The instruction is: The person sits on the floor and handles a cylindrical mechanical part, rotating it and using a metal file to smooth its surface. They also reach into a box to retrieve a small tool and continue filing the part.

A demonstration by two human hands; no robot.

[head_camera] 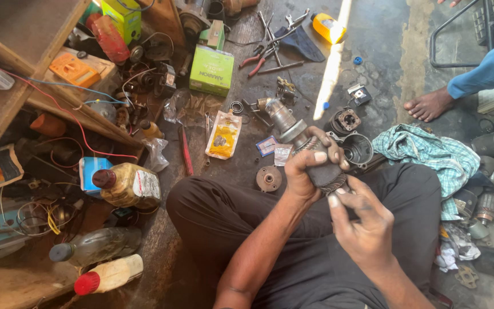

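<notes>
Repair workshop, floor level: I sit among red-handled steel pliers (253,62) at twelve o'clock, round black metal motor housings (357,149) at one, oil-filled plastic bottles (127,184) at nine.
</notes>
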